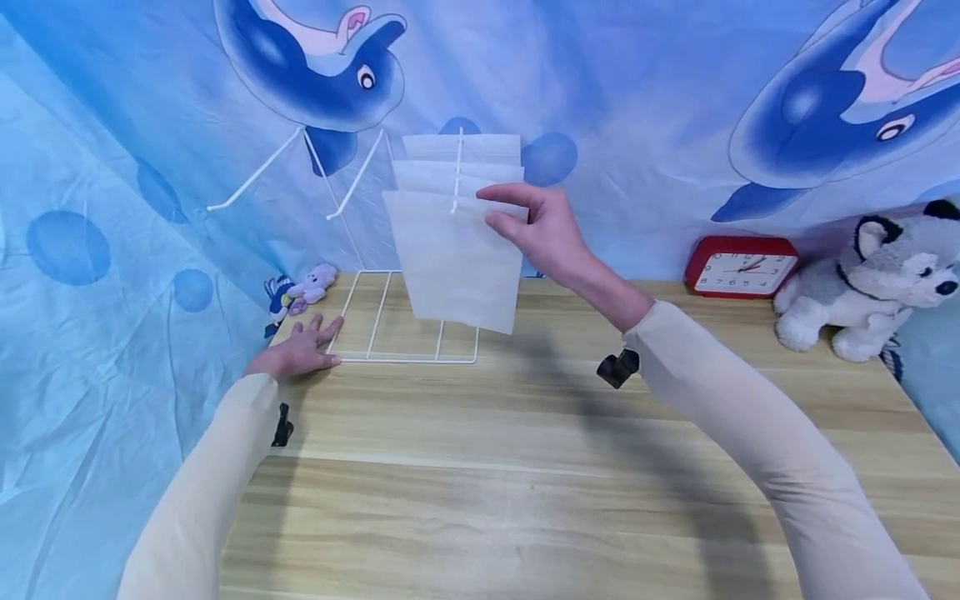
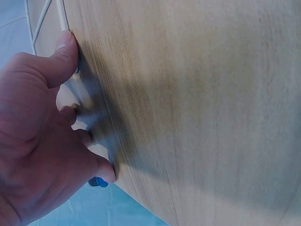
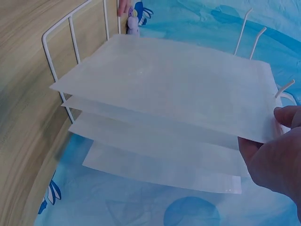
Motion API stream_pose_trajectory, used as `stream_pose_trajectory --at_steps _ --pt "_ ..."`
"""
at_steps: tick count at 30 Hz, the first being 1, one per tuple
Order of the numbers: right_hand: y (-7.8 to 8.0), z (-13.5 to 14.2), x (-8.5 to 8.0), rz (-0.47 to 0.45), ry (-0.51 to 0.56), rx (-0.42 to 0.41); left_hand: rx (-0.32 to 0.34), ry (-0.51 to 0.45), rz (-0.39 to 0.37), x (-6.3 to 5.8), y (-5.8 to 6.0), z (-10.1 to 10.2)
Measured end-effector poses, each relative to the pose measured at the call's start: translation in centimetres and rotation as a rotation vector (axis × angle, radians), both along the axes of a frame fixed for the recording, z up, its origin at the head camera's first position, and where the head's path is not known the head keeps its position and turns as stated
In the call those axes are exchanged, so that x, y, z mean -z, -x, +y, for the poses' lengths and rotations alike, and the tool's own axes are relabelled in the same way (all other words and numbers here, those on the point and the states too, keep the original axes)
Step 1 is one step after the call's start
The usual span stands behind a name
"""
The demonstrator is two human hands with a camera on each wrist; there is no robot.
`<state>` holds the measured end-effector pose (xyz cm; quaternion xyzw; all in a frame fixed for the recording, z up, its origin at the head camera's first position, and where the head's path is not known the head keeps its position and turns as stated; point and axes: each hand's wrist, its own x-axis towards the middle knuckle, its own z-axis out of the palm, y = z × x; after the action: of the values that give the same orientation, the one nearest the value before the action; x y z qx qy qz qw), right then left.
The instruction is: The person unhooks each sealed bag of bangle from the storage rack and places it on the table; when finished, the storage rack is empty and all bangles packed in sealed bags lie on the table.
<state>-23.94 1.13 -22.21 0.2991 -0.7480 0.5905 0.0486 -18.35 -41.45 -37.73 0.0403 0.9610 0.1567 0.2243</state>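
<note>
A white wire rack (image 1: 405,361) stands at the back left of the table, with upright prongs rising from its base. Several flat, thin, translucent white bags (image 1: 457,267) hang one behind another on its right prong (image 1: 459,162). My right hand (image 1: 551,233) pinches the top edge of the frontmost bag near the prong's tip. That bag (image 3: 164,84) lies nearest the hand in the right wrist view, with the others fanned behind it. My left hand (image 1: 300,346) rests with spread fingers at the rack base's left front corner. In the left wrist view its thumb (image 2: 66,52) touches the white wire.
Two more rack prongs (image 1: 356,175) jut forward to the left of the bags. A small purple plush toy (image 1: 313,283) lies behind my left hand. A red clock (image 1: 742,267) and a grey-and-white plush dog (image 1: 873,283) stand at the right back. Blue printed cloth (image 1: 637,100) hangs behind the wooden table (image 1: 465,467).
</note>
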Motion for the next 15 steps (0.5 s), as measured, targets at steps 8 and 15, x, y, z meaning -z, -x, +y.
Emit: stream_pose_trajectory --at_steps 8,15 --pt "-0.01 0.25 -0.03 0.037 -0.025 0.012 -0.011 0.000 -0.015 0.08 0.39 0.03" --pt "-0.36 0.24 -0.49 0.030 -0.023 0.000 -0.014 0.007 -0.014 -0.17 0.26 0.32"
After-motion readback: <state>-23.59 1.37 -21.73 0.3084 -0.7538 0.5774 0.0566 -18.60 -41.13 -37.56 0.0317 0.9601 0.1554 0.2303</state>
